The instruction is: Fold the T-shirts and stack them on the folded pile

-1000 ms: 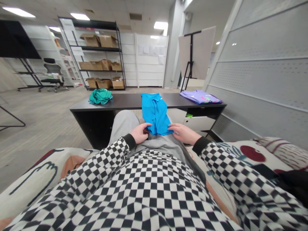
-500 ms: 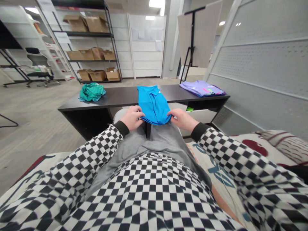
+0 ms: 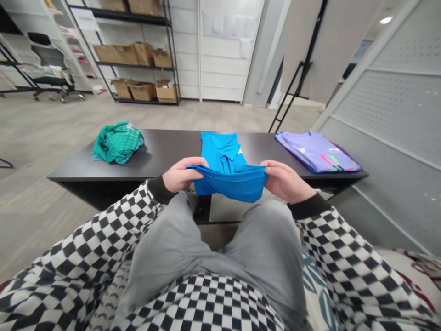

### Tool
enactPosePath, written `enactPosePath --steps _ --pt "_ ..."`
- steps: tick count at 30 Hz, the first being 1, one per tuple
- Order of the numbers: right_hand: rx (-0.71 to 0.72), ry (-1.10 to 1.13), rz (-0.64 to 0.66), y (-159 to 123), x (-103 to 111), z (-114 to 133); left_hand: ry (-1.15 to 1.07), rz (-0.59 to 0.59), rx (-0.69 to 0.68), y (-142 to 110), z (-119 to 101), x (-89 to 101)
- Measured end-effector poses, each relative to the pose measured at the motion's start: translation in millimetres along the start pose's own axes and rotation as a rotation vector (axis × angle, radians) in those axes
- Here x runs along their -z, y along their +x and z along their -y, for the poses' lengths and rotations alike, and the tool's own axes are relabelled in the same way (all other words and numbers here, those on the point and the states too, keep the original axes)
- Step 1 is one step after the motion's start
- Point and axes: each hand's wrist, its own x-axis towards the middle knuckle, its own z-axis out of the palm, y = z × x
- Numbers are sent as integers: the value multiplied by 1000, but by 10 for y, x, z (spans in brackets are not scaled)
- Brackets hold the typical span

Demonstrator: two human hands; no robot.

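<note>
A bright blue shirt (image 3: 225,168) lies lengthwise across the dark table (image 3: 165,154), its near end lifted off the edge. My left hand (image 3: 181,174) pinches the left corner of that near hem. My right hand (image 3: 282,180) grips the right corner, fingers curled over the cloth. The hem is stretched between both hands above my grey-trousered knees, and the fabric sags in a fold below it.
A crumpled green garment (image 3: 117,142) sits at the table's left end. A folded lilac shirt (image 3: 317,151) lies at its right end. Metal shelves with cardboard boxes (image 3: 138,50) stand behind, a grey panel wall (image 3: 396,115) to the right.
Both hands have lifted the shirt's near end from my lap up and forward toward the table edge, spreading the hem wider. My view has tilted down and come closer to the table.
</note>
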Motion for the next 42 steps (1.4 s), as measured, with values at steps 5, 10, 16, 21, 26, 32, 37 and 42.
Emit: enactPosePath --steps 5,10,16,21,26,32,37,42 --pt "-142 242 -38 654 208 114 -274 -272 95 666 58 253" --pt "-171 320 -75 1575 374 115 -359 -217 96 1538 156 665" --pt "-339 285 -108 3044 639 -222 -329 -297 280 2617 700 1418" --pt "-503 191 -150 3742 920 -653 -261 -431 432 3015 1115 1918" --pt "-333 7 -139 3854 1126 -941 -168 -447 327 3092 1261 2210" --pt "97 -488 -323 3892 1245 -1084 333 -651 -37 3155 1286 2198" --pt "383 -971 -301 3170 1013 -600 829 -410 -278 2356 846 1534" --pt "373 -1083 318 1746 544 -475 1044 106 -218 1071 706 803"
